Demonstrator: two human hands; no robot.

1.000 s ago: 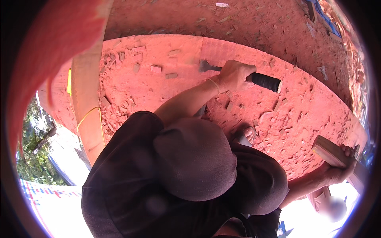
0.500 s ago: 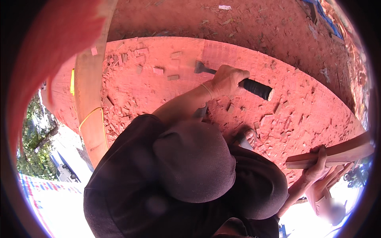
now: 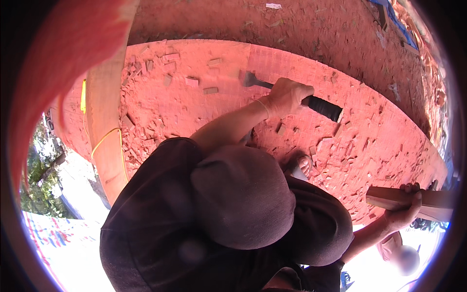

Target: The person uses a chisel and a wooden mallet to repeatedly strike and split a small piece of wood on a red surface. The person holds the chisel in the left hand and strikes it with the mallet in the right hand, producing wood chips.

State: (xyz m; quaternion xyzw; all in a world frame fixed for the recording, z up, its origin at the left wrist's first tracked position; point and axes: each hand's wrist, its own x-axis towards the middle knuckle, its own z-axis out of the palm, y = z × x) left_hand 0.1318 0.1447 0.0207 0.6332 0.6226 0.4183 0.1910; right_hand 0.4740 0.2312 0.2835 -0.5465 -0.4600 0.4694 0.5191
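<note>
My left hand (image 3: 291, 96) is closed around a chisel (image 3: 325, 108), just ahead of its black-wrapped handle. The flat dark blade points left, over a wide reddish wooden board (image 3: 272, 61). Out at the right, my right hand (image 3: 404, 214) grips a squared length of wood (image 3: 386, 196) from below, its fingertips showing over the top edge. The wood is held apart from the chisel, and its far end runs toward the dark rim of the picture.
Wood chips (image 3: 192, 82) lie scattered over the board. A long plank (image 3: 104, 107) with a yellow cord (image 3: 99, 145) crosses the left side. My sandalled foot (image 3: 304, 166) rests on the board. Another person (image 3: 391, 246) is at the lower right. Reddish ground lies beyond.
My left hand has shifted slightly right with the chisel. My right hand has moved the length of wood right, and it lies more level in the view.
</note>
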